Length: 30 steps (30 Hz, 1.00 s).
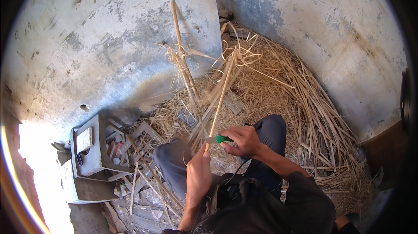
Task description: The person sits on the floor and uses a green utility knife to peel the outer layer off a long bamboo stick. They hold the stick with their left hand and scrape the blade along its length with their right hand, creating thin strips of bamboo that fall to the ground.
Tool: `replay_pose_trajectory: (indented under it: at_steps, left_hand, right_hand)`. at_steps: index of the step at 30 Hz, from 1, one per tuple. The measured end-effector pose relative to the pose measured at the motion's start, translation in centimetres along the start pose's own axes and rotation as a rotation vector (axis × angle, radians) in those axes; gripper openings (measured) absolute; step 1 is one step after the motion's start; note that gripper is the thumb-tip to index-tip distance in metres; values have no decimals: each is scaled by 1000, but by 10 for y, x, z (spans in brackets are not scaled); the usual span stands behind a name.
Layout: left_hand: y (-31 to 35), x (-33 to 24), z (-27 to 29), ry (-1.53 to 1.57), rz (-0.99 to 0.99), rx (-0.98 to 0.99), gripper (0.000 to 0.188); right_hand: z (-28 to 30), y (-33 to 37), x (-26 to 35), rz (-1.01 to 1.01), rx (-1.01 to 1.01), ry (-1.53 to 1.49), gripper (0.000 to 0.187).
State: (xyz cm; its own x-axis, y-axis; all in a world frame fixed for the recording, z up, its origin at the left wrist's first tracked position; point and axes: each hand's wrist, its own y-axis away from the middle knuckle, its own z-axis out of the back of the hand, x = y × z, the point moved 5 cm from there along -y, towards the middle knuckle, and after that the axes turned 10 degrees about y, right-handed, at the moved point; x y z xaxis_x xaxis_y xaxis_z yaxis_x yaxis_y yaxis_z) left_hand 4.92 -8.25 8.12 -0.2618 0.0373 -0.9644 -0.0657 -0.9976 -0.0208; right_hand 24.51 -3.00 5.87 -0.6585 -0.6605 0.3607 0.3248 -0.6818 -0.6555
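Note:
My right hand (246,141) is closed round the green handle of a knife (223,139), its short blade pointing left. The blade lies against the near end of a long, pale split strip (221,99), which looks like bamboo or cane. My left hand (199,173) pinches that same end between thumb and fingers, just below the blade. From there the strip slants away from me, between my knees, up to a spot where thin curled shavings (247,55) hang off its far part.
A heap of straw-like shavings (265,90) covers the floor ahead. Many split strips (322,125) lie along the right wall. A pole (176,29) leans on the left wall (109,25). At left stands a worn wooden frame (96,158) with clutter in it, near a bright opening (41,173).

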Motion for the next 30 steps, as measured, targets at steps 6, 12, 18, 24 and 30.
replay_pose_trajectory:
  at_steps: [6, 12, 18, 24, 30]
  left_hand:
    - [0, -1, -1, -25, 8, -35, 42]
    - [3, -4, 1, -4, -5, -36, 41]
    - [5, -7, 1, -18, 19, -37, 41]
    - [7, -7, 3, -38, -4, -47, 40]
    - [15, -2, 5, -79, 47, -25, 40]
  right_hand:
    - [6, -4, -3, 19, -34, 58, 27]
    - [15, -9, -12, 25, -45, 107, 27]
    - [18, -12, -12, 38, -62, 127, 26]
    - [23, -17, -12, 60, -61, 163, 26]
    - [28, -18, -39, -89, -108, 117, 29]
